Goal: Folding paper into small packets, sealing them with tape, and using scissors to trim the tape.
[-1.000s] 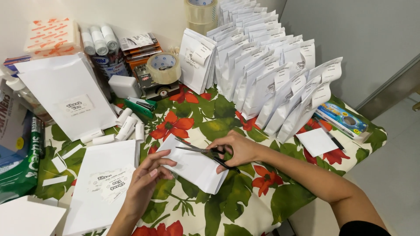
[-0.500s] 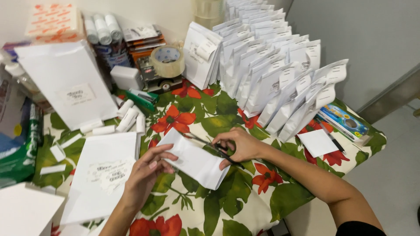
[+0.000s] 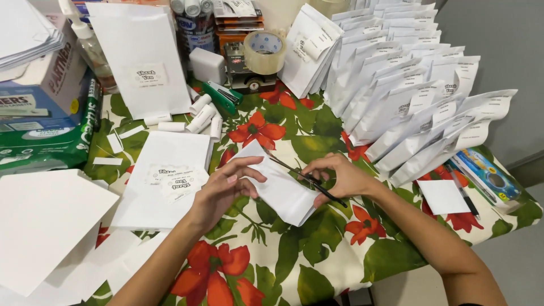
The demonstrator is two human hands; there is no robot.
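Note:
My left hand (image 3: 224, 190) pinches the left edge of a white paper bag (image 3: 277, 187) that lies at a slant on the floral tablecloth (image 3: 272, 255). My right hand (image 3: 337, 178) grips black scissors (image 3: 303, 177), whose blades rest across the bag's upper right edge, points toward the far left. Just left of my left hand lies a flat white bag (image 3: 161, 184) with small printed labels on it.
Rows of labelled white bags (image 3: 413, 96) stand at the back right. A tape roll (image 3: 264, 51), a green stapler (image 3: 222, 96), small white rolls (image 3: 201, 116), an upright white bag (image 3: 141, 62) and boxes (image 3: 39, 107) crowd the back left. Pens (image 3: 481, 178) and a white square (image 3: 443, 196) lie right.
Both hands and the white bag sit in nearly the same spot. The scissors have shifted along the bag's upper edge, and the camera has tilted so the table shows from closer.

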